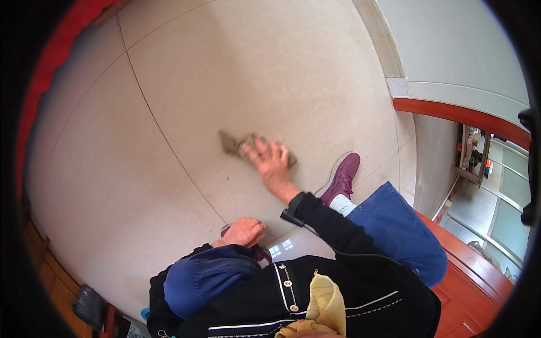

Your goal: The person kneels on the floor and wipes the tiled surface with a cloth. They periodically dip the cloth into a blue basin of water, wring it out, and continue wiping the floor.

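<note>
A crumpled grey-brown rag lies on the pale tiled floor, slightly blurred. My right hand presses down over its middle, with the fingers bent and somewhat apart; the rag sticks out to the left and a little to the right of them. Much of the cloth is hidden under my palm. At my left knee, my left hand rests with its fingers curled together, and nothing shows in it. A small dark speck is on the tile between the rag and my left hand.
My purple shoe stands right of the rag. A white panel with a red-brown edge rises at the upper right. Red wooden furniture is at the lower right, and a black bag sits at the lower left.
</note>
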{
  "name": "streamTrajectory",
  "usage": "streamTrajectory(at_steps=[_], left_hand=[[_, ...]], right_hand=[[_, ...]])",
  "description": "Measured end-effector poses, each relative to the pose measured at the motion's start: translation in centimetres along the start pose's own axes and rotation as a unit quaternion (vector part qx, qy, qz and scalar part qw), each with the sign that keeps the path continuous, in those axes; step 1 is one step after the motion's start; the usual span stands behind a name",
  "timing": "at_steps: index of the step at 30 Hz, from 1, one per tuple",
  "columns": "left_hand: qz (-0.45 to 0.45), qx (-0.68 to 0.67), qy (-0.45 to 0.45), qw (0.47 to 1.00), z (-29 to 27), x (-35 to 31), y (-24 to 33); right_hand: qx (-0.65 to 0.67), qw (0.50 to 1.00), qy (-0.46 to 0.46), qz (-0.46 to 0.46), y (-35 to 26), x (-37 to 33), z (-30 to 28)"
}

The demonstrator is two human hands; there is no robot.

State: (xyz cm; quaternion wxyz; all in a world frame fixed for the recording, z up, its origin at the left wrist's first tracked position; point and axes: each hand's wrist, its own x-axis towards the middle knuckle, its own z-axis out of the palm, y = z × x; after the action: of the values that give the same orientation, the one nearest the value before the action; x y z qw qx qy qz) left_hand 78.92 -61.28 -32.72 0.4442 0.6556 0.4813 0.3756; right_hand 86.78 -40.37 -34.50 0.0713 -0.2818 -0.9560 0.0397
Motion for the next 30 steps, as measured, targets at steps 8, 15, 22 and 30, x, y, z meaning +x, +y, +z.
streamTrajectory(at_steps=[8,15,22,30], left_hand=[[-0.003,0.034,-0.036,0.999,4.5,-2.0,-0.1],[-0.024,0.054,0.024,0.998,4.2,-2.0,0.4],[-0.006,0.060,0.051,0.997,4.0,-1.8,0.5],[-0.005,0.074,0.037,0.997,4.1,-1.9,0.4]], right_hand=[[0.311,0.938,-0.151,0.015,-0.7,-0.9,-2.8],[0.194,0.971,0.057,0.125,14.8,13.3,-2.3],[0.151,0.985,0.075,0.048,3.0,8.5,2.6],[0.341,0.924,-0.131,-0.115,-3.0,0.6,-1.4]])
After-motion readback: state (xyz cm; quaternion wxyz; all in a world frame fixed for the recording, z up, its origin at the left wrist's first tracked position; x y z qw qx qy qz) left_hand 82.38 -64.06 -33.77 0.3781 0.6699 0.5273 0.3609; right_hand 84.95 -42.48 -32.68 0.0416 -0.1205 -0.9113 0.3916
